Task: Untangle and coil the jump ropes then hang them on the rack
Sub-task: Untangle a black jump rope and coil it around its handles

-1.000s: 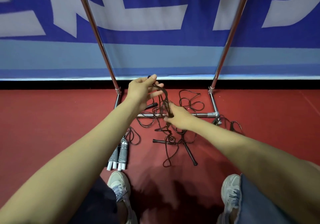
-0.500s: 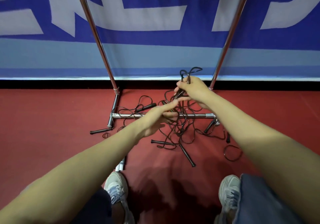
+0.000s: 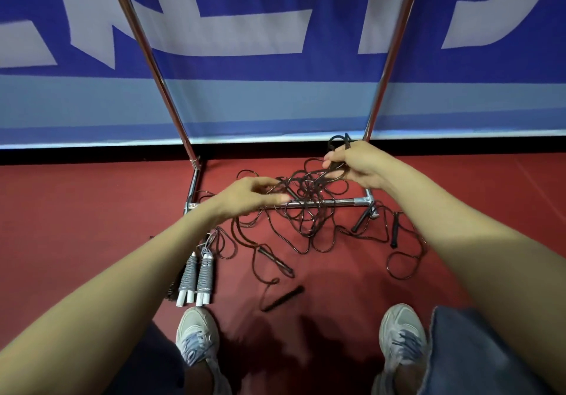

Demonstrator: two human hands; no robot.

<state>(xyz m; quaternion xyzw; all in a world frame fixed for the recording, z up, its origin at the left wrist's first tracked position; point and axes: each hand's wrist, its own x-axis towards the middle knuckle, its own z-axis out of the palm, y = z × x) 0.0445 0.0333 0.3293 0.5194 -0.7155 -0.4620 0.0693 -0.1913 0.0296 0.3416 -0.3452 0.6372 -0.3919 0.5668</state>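
We are untangling: right hand (image 3: 358, 165) pinching the black rope tangle (image 3: 309, 208), left hand (image 3: 248, 195), fingers loosely curled, plucking a strand beside it; next, teasing loops apart.

Bare forearms, no sleeves; grey lace-up sneakers (image 3: 197, 338); blue denim shorts (image 3: 468, 351), frayed hem.

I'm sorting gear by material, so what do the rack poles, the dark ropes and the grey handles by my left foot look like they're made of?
Rack poles: polished metal, likely chromed steel, judging by the mirror-like highlights.
Dark ropes: thin, slightly glossy cord, probably plastic or coated cable; it holds springy loops.
Grey handles: ribbed matte grey sleeves with white plastic-looking ends, possibly foam or rubber.
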